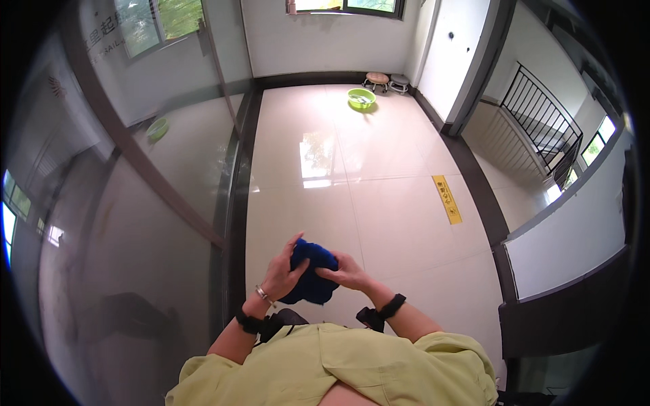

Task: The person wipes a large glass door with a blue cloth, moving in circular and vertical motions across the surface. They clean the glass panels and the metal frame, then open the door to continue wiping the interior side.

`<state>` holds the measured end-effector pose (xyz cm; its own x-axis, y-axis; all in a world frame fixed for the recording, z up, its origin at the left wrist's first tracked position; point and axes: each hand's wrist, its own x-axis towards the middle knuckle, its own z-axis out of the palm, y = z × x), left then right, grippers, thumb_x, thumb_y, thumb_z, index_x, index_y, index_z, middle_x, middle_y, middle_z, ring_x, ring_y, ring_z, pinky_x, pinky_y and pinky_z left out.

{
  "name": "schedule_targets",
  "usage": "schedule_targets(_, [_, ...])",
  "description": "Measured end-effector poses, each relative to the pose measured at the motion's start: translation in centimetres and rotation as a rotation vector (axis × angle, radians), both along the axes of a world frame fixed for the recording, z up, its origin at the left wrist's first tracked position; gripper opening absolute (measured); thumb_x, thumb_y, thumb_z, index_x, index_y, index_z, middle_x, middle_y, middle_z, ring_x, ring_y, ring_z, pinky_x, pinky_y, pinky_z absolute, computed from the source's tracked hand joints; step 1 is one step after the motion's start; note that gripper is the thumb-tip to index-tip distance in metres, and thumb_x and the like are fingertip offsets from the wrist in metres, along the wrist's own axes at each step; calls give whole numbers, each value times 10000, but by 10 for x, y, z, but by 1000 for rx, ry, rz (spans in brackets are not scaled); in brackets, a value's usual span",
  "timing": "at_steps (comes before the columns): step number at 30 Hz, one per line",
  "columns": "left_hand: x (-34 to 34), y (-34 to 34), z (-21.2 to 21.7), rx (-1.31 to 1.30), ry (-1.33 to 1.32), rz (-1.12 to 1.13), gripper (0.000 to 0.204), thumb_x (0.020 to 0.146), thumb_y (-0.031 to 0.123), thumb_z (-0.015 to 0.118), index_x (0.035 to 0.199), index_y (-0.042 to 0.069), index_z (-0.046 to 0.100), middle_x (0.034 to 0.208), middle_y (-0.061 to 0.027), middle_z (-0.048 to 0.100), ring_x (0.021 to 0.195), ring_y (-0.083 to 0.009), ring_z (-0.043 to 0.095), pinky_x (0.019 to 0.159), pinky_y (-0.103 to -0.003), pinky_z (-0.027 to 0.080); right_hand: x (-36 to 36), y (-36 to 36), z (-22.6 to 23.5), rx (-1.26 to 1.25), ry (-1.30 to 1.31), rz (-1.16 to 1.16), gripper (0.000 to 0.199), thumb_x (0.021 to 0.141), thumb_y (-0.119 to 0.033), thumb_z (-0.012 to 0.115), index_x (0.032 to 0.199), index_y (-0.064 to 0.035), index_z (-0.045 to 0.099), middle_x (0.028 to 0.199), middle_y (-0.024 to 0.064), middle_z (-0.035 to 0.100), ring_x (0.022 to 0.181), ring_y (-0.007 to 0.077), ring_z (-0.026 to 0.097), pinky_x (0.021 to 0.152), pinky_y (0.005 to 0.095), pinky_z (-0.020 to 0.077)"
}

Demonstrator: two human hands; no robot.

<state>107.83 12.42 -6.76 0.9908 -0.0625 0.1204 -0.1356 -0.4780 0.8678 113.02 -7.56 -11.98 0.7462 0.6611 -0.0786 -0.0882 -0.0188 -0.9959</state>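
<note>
A dark blue cloth, bunched or folded into a thick pad, is held up in front of my body between both hands. My left hand grips its left edge, with the thumb lying across the front and the fingers behind. On the opposite side my right hand pinches the cloth, its thumb on the front face. Part of each hand's fingers is hidden behind the fabric. A bracelet circles my left wrist, and black bands are on both forearms.
A green basin stands on the tiled floor at the far end, beside two low wheeled stools. Glass panels line the left. A yellow floor sticker lies right, near a doorway with a black railing.
</note>
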Motion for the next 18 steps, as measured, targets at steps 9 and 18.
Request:
schedule_targets(9, [166,34,-4,-127,-102,41,561,873,112,656,1389,97,437,1157,-221,628,995,-319,658,863,-372,518,164,38,-3,-17,-2,72,372,898,-259,684,1142,9,600,925,17,645,842,91,569,758,268,500])
schedule_targets(18, [338,60,11,-109,-133,-49,476,891,180,648,1333,91,495,1084,-204,664,961,-329,672,844,-371,536,309,59,12,-104,9,-145,357,868,-252,707,1104,4,623,946,32,655,840,103,588,756,268,507])
